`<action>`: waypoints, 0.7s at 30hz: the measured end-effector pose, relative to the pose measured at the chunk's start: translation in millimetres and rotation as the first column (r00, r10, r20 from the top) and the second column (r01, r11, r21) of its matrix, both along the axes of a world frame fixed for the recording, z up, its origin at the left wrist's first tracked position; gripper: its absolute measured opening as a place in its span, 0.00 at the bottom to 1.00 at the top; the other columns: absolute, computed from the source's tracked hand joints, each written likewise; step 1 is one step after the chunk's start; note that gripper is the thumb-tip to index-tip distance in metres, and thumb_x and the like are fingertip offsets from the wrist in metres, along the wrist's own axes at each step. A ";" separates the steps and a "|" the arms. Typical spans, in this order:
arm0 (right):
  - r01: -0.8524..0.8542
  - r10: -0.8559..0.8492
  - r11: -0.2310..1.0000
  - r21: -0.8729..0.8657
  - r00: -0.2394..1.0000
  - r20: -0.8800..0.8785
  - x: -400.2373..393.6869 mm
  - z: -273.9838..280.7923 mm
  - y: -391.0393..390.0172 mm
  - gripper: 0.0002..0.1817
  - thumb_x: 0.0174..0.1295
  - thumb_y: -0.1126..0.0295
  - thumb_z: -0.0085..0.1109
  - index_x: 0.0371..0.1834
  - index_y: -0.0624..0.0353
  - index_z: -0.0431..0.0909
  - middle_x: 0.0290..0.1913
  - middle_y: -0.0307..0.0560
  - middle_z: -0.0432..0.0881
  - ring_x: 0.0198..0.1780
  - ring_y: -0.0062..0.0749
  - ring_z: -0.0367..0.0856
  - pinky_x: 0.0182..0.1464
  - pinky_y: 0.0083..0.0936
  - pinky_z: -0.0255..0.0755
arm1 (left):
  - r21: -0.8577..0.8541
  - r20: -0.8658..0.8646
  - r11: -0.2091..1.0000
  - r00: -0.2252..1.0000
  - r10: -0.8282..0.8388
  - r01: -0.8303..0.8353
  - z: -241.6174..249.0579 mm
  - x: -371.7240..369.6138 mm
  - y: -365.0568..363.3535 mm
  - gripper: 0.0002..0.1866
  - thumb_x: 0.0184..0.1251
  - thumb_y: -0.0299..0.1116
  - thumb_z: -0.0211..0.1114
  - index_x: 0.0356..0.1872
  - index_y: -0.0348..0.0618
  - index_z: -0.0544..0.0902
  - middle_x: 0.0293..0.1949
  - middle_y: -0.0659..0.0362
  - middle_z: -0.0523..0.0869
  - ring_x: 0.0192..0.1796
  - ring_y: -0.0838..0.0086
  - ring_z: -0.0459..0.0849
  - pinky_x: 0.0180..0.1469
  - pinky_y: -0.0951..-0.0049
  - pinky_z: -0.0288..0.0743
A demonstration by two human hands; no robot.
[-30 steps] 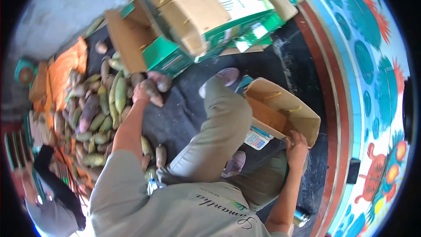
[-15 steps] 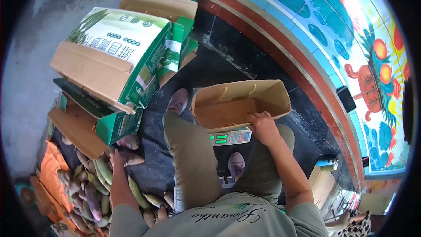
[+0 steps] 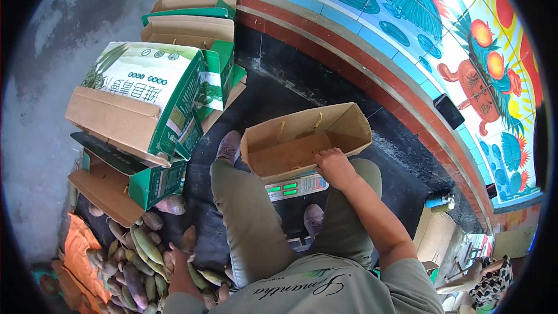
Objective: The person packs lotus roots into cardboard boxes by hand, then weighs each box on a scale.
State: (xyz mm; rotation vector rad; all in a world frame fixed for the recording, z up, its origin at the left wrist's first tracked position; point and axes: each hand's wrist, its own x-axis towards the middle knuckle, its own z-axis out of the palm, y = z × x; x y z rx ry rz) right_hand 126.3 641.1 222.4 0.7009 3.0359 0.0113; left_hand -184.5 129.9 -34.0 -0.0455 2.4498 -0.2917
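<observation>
My right hand (image 3: pixel 337 167) is closed over the near rim of an open cardboard box (image 3: pixel 299 150) with yellow cord loops inside. The box rests on a scale (image 3: pixel 297 188) with green lit digits, between my knees. Down at the left, my left hand (image 3: pixel 179 254) has its fingers around a reddish-brown radish (image 3: pixel 189 238), tilted upward. Part of that grip is hidden. Beside and beneath the hand lies a heap of green and purplish radishes (image 3: pixel 136 282). Another pinkish radish (image 3: pixel 172 204) lies on the black sheet by the cartons.
Green-and-white cartons (image 3: pixel 145 72) are stacked at the upper left, with an open one (image 3: pixel 154 183) in front. Orange cloth (image 3: pixel 81 250) lies beside the heap. A can (image 3: pixel 440 202) stands at the right, near a painted tile wall (image 3: pixel 407 17). Another person (image 3: pixel 494 279) is at the lower right.
My left hand has moved down and right from near the open carton, bringing the radish with it. My right hand stays on the box rim. The camera view has shifted.
</observation>
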 end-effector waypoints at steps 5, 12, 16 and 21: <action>-0.004 0.004 1.000 0.001 1.000 0.005 1.8 -4.6 -0.1 0.07 0.52 0.69 0.55 0.32 0.57 0.78 0.33 0.47 0.81 0.40 0.39 0.81 0.45 0.34 0.72 | 0.040 0.106 0.985 0.981 0.162 -0.167 -66.4 38.6 -13.4 0.69 0.30 0.48 0.83 0.72 0.47 0.42 0.70 0.48 0.57 0.70 0.58 0.63 0.67 0.60 0.66; -0.021 0.021 1.000 -0.009 1.000 -0.016 5.3 -19.9 1.2 0.06 0.52 0.69 0.55 0.31 0.57 0.78 0.33 0.47 0.81 0.40 0.39 0.81 0.42 0.35 0.73 | 0.062 0.123 0.947 0.944 0.306 -0.315 -40.7 63.1 28.4 0.45 0.40 0.41 0.78 0.63 0.43 0.66 0.54 0.50 0.77 0.56 0.63 0.79 0.58 0.60 0.75; 0.032 -0.030 0.998 -0.049 0.999 0.026 3.0 -23.2 1.9 0.10 0.51 0.64 0.62 0.34 0.55 0.78 0.34 0.46 0.81 0.42 0.41 0.81 0.45 0.37 0.73 | 0.247 0.325 0.788 0.814 0.481 -0.564 -56.1 53.9 28.2 0.26 0.51 0.38 0.71 0.52 0.45 0.76 0.43 0.55 0.84 0.48 0.65 0.83 0.54 0.59 0.77; 0.028 -0.028 1.000 -0.002 0.995 0.095 -0.4 -40.5 4.5 0.08 0.53 0.64 0.59 0.35 0.49 0.82 0.33 0.44 0.82 0.40 0.38 0.82 0.41 0.35 0.73 | 0.381 0.644 0.473 0.595 0.481 -0.795 -36.2 69.7 33.8 0.22 0.50 0.41 0.71 0.47 0.47 0.79 0.42 0.59 0.83 0.45 0.66 0.83 0.49 0.60 0.76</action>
